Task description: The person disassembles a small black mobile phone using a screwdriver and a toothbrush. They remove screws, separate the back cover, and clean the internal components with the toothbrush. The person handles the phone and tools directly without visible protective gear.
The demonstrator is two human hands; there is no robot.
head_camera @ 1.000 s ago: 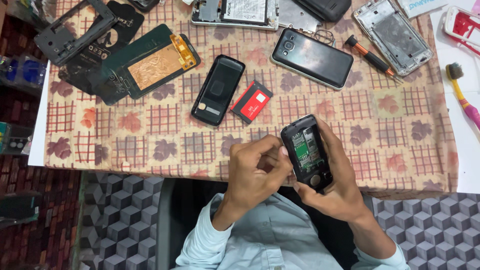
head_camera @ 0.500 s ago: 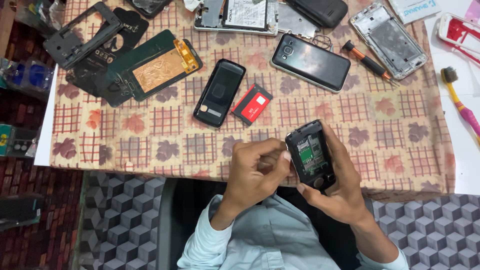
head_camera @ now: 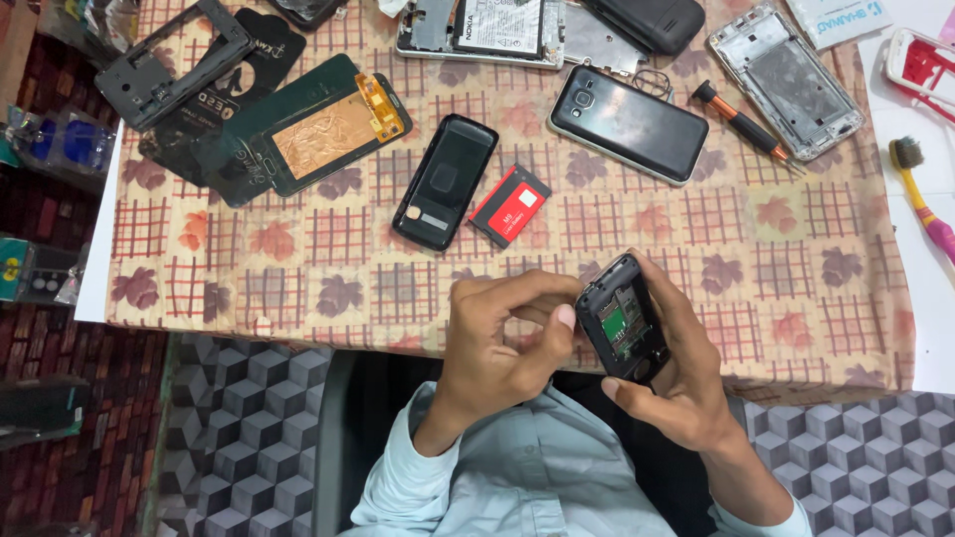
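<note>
My right hand [head_camera: 686, 383] grips a small black phone [head_camera: 622, 320] with its back off, so the green board inside shows. My left hand [head_camera: 502, 333] is beside it, thumb pressed against the phone's left edge and fingers curled. Both hands hover over the near edge of the table. A black back cover [head_camera: 444, 181] and a red battery [head_camera: 509, 205] lie on the patterned cloth [head_camera: 298, 278] just beyond the hands.
Farther back lie a black smartphone [head_camera: 629, 123], an orange-handled screwdriver [head_camera: 741, 124], a silver phone frame [head_camera: 786, 80], an opened phone with a white battery [head_camera: 482, 30], a copper-backed screen panel [head_camera: 323, 129] and a dark frame [head_camera: 174, 62]. A toothbrush [head_camera: 920, 194] rests at right.
The view has shifted slightly. My hands have kept hold of the small phone, and the left thumb has moved against its left edge.
</note>
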